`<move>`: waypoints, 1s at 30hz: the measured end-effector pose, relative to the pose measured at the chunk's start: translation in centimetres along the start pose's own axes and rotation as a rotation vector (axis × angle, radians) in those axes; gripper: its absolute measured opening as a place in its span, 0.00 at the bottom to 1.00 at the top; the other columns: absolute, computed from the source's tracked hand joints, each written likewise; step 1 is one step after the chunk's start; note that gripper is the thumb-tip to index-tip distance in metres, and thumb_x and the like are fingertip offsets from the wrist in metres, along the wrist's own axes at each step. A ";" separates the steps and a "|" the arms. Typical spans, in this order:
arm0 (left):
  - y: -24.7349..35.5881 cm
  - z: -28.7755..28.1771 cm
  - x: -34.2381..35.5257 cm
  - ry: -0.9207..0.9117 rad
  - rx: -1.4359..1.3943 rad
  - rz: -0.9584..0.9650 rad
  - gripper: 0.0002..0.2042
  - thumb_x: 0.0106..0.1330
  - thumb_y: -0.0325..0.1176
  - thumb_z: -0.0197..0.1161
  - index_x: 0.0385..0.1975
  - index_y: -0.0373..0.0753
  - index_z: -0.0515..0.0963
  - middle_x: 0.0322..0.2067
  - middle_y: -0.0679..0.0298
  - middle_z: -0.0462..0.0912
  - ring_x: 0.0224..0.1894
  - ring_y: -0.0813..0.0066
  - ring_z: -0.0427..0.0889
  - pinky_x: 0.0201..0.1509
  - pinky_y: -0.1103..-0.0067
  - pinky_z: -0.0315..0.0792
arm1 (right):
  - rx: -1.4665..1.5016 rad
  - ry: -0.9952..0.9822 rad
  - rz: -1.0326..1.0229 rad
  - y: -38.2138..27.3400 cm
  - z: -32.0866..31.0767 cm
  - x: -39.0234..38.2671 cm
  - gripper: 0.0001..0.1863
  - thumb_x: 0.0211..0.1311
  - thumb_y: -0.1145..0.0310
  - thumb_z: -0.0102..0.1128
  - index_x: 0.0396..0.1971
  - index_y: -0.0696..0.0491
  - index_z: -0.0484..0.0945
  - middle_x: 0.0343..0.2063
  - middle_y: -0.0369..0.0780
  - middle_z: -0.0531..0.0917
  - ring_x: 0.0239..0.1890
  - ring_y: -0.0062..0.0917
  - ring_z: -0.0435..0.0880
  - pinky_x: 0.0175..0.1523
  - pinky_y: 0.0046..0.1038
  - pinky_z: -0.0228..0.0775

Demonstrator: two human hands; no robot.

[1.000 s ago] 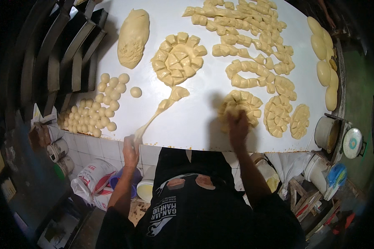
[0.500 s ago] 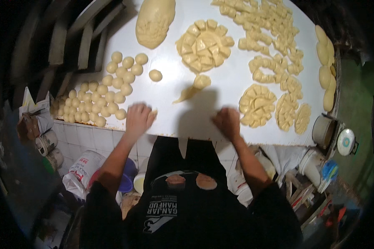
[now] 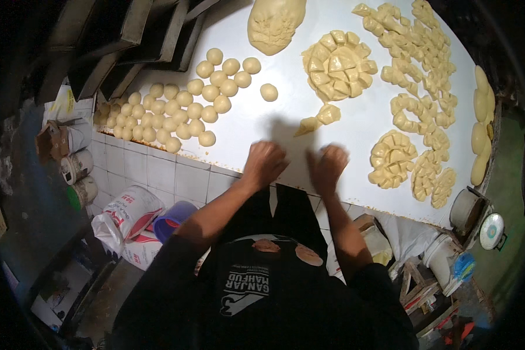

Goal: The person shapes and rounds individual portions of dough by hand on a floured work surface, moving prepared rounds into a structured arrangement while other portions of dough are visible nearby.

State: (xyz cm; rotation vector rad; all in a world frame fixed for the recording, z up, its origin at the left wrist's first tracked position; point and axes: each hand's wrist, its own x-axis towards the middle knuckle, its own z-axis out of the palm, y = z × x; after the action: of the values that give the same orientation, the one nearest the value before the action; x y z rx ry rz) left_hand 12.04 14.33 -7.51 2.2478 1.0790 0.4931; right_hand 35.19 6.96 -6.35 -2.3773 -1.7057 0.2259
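My left hand [image 3: 265, 164] is closed over the front part of the white table, its fingers curled downward. Close by on its right, my right hand [image 3: 328, 166] is closed too, slightly blurred, with the thumb toward the left hand. Whatever lies inside either hand is hidden. Just beyond them are a small lump of dough [image 3: 329, 114] and a thin, pointed dough scrap [image 3: 308, 126]. Farther back sits a round of dough cut into chunks [image 3: 339, 65]. A single dough ball [image 3: 269, 92] rests apart from the group of dough balls [image 3: 181, 111] on the left.
A large dough mass [image 3: 276, 26] lies at the back of the white table [image 3: 239, 122]. Cut dough pieces [image 3: 392, 158] and long dough rolls [image 3: 479, 137] fill the right side. Dark metal trays [image 3: 140, 46] stand at the back left. Sacks [image 3: 128, 216] and a purple tub [image 3: 175, 220] are below.
The view has turned, so the table's contents sit farther right in the picture. My left hand has moved away from the dough balls, and my two hands are now closer together.
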 end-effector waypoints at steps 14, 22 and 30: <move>-3.4 -3.7 -1.6 0.159 0.234 -0.002 0.11 0.63 0.36 0.75 0.38 0.39 0.82 0.40 0.57 0.83 0.47 0.50 0.79 0.52 0.61 0.71 | 0.309 -0.066 -0.440 11.9 -1.5 1.4 0.19 0.54 0.57 0.82 0.32 0.54 0.82 0.37 0.43 0.82 0.46 0.41 0.79 0.50 0.44 0.68; -0.2 -0.8 -3.6 0.237 0.006 0.073 0.10 0.64 0.35 0.73 0.40 0.39 0.82 0.44 0.54 0.84 0.49 0.48 0.81 0.56 0.59 0.71 | 0.389 0.056 -0.501 10.3 -0.3 -0.3 0.08 0.61 0.66 0.72 0.26 0.52 0.83 0.29 0.42 0.83 0.39 0.43 0.82 0.46 0.48 0.69; 3.3 2.1 -0.1 0.314 -0.005 -0.101 0.14 0.60 0.33 0.77 0.42 0.41 0.81 0.46 0.58 0.81 0.54 0.50 0.77 0.61 0.57 0.69 | 0.336 0.110 -0.401 8.5 -1.8 -2.4 0.15 0.70 0.68 0.65 0.52 0.57 0.79 0.53 0.53 0.81 0.57 0.50 0.78 0.64 0.52 0.67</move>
State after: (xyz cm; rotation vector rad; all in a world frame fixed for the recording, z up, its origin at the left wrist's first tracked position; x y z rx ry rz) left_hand 15.03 11.85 -6.93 2.1444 1.3364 0.8247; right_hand 42.65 1.96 -6.81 -1.7415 -1.8744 0.2833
